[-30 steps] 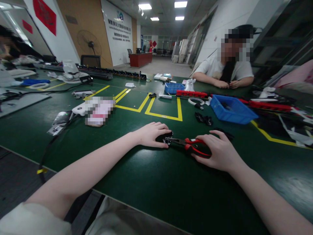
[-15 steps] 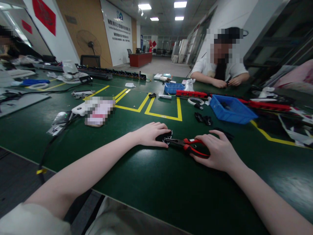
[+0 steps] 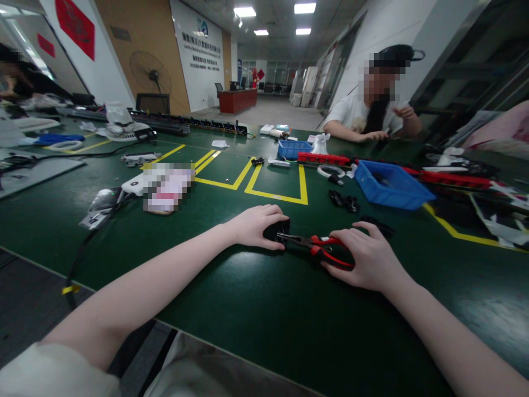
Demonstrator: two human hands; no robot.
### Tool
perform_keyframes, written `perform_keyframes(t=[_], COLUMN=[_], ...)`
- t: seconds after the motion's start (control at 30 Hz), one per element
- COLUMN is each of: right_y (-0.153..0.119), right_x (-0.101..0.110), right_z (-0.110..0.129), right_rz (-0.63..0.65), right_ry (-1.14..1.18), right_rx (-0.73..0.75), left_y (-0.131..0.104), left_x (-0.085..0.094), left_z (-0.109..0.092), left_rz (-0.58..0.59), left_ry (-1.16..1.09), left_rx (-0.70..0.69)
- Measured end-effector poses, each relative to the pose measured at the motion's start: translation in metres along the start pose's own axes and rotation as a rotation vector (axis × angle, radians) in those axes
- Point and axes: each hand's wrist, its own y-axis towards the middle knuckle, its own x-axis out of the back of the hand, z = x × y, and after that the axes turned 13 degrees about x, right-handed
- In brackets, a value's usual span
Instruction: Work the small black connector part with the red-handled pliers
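My left hand (image 3: pixel 260 227) rests on the green table and grips a small black part (image 3: pixel 276 230) between thumb and fingers; its exact kind I cannot make out. From the right, my right hand (image 3: pixel 363 255) holds a pair of red-and-black needle-nose pliers (image 3: pixel 320 244) by the handles. The jaws point left and their tips meet the black part's near right side. Whether the tips are clamped on it or only touching, I cannot tell. Beyond my right hand lie a couple of black pieces (image 3: pixel 344 200) on the table.
A blue bin (image 3: pixel 392 187) stands right of centre, with a smaller blue bin (image 3: pixel 294 149) farther back. A phone (image 3: pixel 168 190) and a white device lie to the left. Yellow tape (image 3: pixel 276 196) marks the green tabletop. Across the table sits another person (image 3: pixel 372 113).
The black part has turned slightly in my left hand, and the pliers' tips have shifted a little on it. The person across has raised one hand.
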Motion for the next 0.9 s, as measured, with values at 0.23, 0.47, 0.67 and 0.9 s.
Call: perform_keyframes(t=[0.23, 0.47, 0.67, 0.9], right_y=[0.0005, 0.0028, 0.0007, 0.0003], right_x=[0.0002, -0.0004, -0.0019, -0.0016], right_z=[0.0002, 0.0014, -0.0021, -0.0024], right_rz=[0.009, 0.018, 0.008, 0.012], right_ry=[0.022, 0.018, -0.024, -0.029], right_rx=[-0.034, -0.032, -0.036, -0.011], left_y=[-0.0001, 0.0006, -0.0001, 0.0], left_x=[0.0001, 0.0018, 0.0029, 0.0022], left_z=[-0.0001, -0.0022, -0.0044, -0.0036], left_rz=[-0.001, 0.037, 0.071, 0.066], left_ry=[0.014, 0.06, 0.088, 0.106], left_rx=[-0.007, -0.02, -0.03, -0.042])
